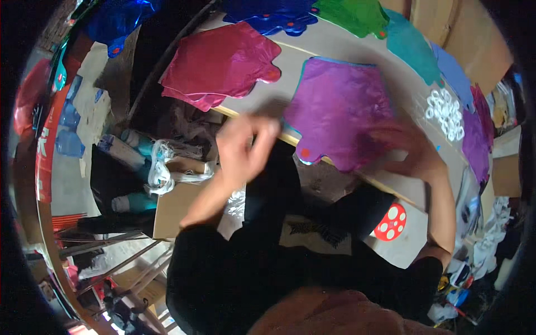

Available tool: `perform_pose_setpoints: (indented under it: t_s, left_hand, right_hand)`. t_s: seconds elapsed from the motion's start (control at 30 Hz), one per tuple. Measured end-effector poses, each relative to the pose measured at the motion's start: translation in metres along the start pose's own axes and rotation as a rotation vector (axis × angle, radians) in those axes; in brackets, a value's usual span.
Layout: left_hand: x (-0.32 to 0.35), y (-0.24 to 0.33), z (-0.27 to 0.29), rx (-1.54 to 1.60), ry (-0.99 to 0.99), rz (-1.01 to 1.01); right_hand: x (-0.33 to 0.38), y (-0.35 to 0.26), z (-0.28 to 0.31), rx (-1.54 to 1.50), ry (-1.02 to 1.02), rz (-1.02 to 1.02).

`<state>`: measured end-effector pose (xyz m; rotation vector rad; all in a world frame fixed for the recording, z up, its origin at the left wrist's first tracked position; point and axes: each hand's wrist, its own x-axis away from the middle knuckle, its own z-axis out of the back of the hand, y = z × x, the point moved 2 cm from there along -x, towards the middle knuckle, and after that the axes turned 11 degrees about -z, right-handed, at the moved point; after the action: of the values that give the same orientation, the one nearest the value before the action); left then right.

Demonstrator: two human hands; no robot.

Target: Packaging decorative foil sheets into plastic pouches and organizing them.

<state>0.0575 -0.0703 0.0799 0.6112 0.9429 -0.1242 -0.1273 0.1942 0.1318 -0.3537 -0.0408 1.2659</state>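
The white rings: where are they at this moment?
In the head view, the white rings lie on the right side of the table, beyond the right hand.

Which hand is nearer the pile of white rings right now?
Right. The right hand is just left of and below the white rings, by the large purple foil sheet; the left hand is farther away, beyond the sheet's left edge.

I record a brown cardboard box (169, 216) left of the frame's centre. At the left edge I note a red banner (43, 176) and, just beside it, blue translucent containers (69, 144). I find tan panels (479, 56) at upper right and crumpled white plastic (487, 245) at lower right, its contents unclear.
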Motion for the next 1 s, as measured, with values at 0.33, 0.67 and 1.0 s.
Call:
perform_pose_setpoints:
  t_s: [0.33,0.67,1.0]
  left_hand:
    - [0.082,0.010,-0.065,1.086,-0.456,0.904]
    - [0.060,0.020,-0.077,0.973,-0.354,1.011]
    - [0.061,0.032,-0.072,0.954,-0.488,1.001]
  right_hand:
    - [-0.168,0.093,-0.043,-0.008,-0.092,-0.063]
    - [-0.183,0.081,-0.052,-0.159,-0.216,-0.024]
    - [-0.181,0.062,-0.058,-0.018,-0.096,0.199]
